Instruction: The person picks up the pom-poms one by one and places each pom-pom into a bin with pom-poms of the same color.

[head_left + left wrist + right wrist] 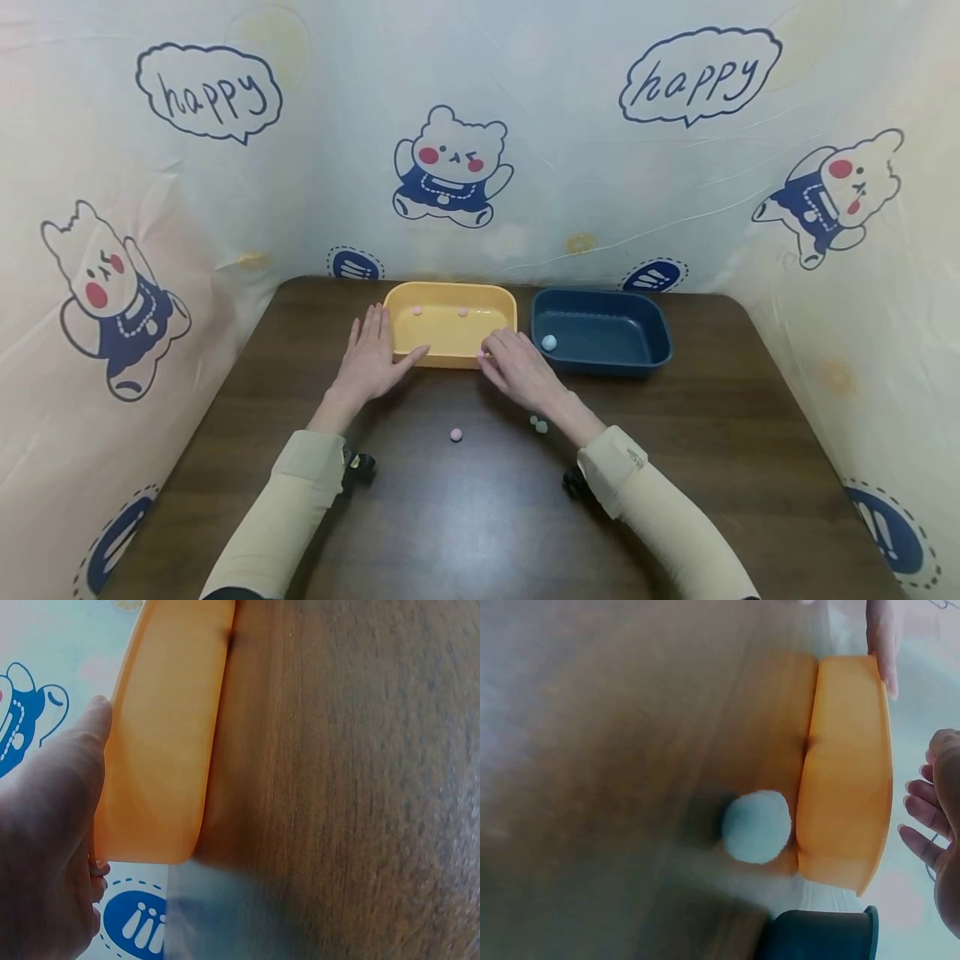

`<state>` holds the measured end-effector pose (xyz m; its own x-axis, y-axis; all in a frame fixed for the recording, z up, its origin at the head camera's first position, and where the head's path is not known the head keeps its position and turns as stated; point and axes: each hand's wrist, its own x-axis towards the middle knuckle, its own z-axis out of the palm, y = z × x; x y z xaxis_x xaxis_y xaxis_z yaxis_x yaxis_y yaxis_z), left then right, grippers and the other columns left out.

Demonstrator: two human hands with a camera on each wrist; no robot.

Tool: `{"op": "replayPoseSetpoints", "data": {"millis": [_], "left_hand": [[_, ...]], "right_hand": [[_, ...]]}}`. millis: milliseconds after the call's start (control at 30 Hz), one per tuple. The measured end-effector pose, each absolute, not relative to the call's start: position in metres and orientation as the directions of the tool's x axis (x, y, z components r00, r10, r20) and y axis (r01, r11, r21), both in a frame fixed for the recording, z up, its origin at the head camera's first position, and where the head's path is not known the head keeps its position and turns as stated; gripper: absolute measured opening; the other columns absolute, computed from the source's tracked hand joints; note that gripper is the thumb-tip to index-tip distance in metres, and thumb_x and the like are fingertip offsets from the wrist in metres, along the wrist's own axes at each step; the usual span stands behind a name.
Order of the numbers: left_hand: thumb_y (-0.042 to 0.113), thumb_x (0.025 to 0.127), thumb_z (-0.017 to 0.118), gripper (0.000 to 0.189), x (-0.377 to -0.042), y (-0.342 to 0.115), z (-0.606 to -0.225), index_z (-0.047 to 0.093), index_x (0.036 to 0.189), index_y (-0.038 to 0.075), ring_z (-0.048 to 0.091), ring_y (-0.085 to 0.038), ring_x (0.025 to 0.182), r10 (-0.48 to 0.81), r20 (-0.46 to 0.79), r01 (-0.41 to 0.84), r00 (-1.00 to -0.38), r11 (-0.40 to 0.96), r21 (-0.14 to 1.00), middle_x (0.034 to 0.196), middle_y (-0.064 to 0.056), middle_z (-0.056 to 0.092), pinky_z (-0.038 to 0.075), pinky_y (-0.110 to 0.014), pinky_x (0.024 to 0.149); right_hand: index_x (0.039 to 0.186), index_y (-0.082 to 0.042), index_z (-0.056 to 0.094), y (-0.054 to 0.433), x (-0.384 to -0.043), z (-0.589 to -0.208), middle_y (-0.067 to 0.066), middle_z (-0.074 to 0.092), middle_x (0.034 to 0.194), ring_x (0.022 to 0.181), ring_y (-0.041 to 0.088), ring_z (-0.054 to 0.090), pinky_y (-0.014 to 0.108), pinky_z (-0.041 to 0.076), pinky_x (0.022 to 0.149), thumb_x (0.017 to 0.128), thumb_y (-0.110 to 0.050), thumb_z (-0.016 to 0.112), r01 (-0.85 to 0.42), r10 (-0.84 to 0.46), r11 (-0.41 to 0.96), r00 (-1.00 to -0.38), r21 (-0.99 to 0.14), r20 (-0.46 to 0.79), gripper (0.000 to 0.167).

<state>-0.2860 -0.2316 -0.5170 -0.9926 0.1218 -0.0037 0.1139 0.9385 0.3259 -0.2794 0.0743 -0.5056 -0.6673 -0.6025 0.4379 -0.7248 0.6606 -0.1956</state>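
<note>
My left hand rests at the left end of the yellow tray. Its fingers lie straight along the outside, and the thumb reaches over the near rim. At the tray's near right corner, my right hand pinches a small pink pom-pom between thumb and fingertips. That pom-pom cannot be made out in the right wrist view. Two more pink pom-poms lie inside the tray, one at left and another toward the middle. Another pink pom-pom sits on the brown table between the forearms.
Right of the yellow tray stands a dark blue tray with a light blue pom-pom in its near left corner. Two pale green pom-poms lie on the table beside my right wrist. A printed cloth hangs behind the table.
</note>
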Motion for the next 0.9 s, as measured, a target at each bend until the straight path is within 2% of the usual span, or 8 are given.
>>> {"op": "replayPoseSetpoints", "data": {"millis": [267, 600, 733, 900], "left_hand": [[0.088, 0.1, 0.038, 0.124, -0.287, -0.231, -0.515, 0.0, 0.174, -0.004, 0.0, -0.044, 0.174, 0.118, 0.016, 0.117, -0.993, 0.94, 0.321, 0.186, -0.022, -0.006, 0.003, -0.063, 0.141], [0.086, 0.1, 0.041, 0.123, -0.285, -0.233, -0.513, 0.001, 0.174, -0.004, 0.0, -0.044, 0.174, 0.12, 0.009, 0.116, -0.993, 0.939, 0.323, 0.185, -0.022, -0.005, 0.001, -0.061, 0.142], [0.088, 0.099, 0.039, 0.124, -0.286, -0.233, -0.516, 0.0, 0.174, -0.004, -0.001, -0.044, 0.174, 0.115, 0.001, 0.109, -0.993, 0.942, 0.317, 0.185, -0.022, -0.006, 0.001, -0.062, 0.141], [0.087, 0.1, 0.04, 0.124, -0.285, -0.232, -0.517, -0.001, 0.174, -0.003, -0.001, -0.044, 0.174, 0.115, -0.006, 0.106, -0.993, 0.939, 0.328, 0.185, -0.021, -0.007, 0.0, -0.062, 0.141]], "right_hand": [[0.109, -0.009, 0.067, 0.069, -0.296, -0.503, 0.006, 0.069, 0.105, 0.101, 0.023, 0.063, 0.038, 0.055, 0.086, 0.112, -0.023, 0.063, -0.704, -0.579, 0.676, -0.691, -0.218, 0.433, 0.015], [0.109, -0.008, 0.068, 0.06, -0.307, -0.509, 0.007, 0.07, 0.105, 0.1, 0.024, 0.064, 0.04, 0.058, 0.094, 0.112, -0.022, 0.064, -0.679, -0.572, 0.688, -0.725, -0.257, 0.384, 0.014], [0.108, -0.007, 0.068, 0.058, -0.31, -0.509, 0.009, 0.071, 0.105, 0.1, 0.025, 0.065, 0.04, 0.06, 0.092, 0.11, -0.021, 0.068, -0.675, -0.568, 0.682, -0.731, -0.281, 0.379, 0.014], [0.106, -0.007, 0.07, 0.056, -0.313, -0.507, 0.008, 0.071, 0.102, 0.097, 0.025, 0.065, 0.04, 0.06, 0.089, 0.107, -0.021, 0.074, -0.678, -0.562, 0.689, -0.722, -0.255, 0.402, 0.014]]}}
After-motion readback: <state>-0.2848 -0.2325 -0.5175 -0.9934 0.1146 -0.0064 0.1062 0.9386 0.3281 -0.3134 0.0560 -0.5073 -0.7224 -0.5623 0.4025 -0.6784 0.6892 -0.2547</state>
